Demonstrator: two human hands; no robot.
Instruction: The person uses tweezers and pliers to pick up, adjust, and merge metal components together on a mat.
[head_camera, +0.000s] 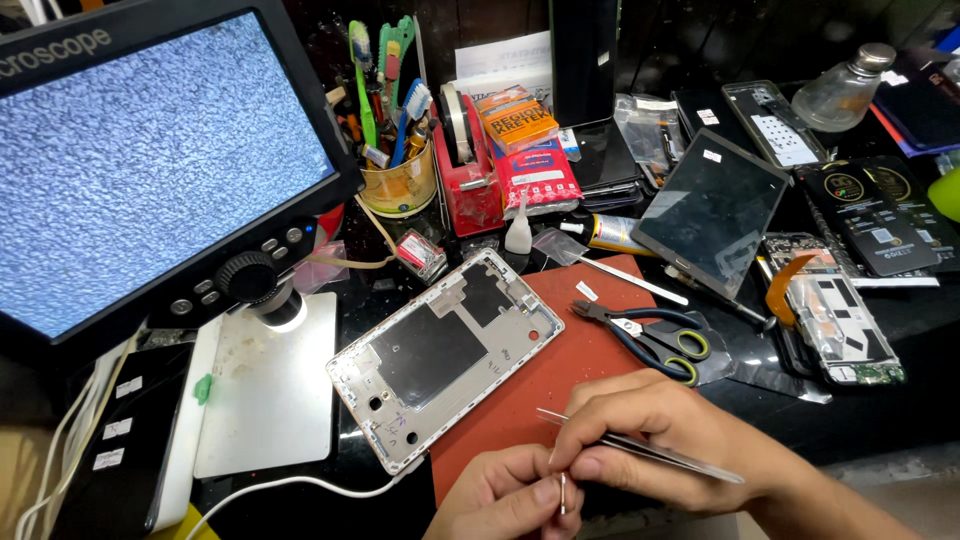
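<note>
We see a dark, glossy workbench (860, 420) filling nearly the whole scene, its black top catching small bright reflections of overhead light at the near right. A red-brown rectangular work mat (560, 370) lies on it near the middle. At the far side, a dark wall or panel (700, 40) rises behind the bench, mostly in shadow. On the left, a large black monitor showing grey static (140, 160) stands over a white flat microscope base plate (270, 390), lit by a ring of white light (285, 320) beneath the lens. Clutter covers the far half of the bench.
</note>
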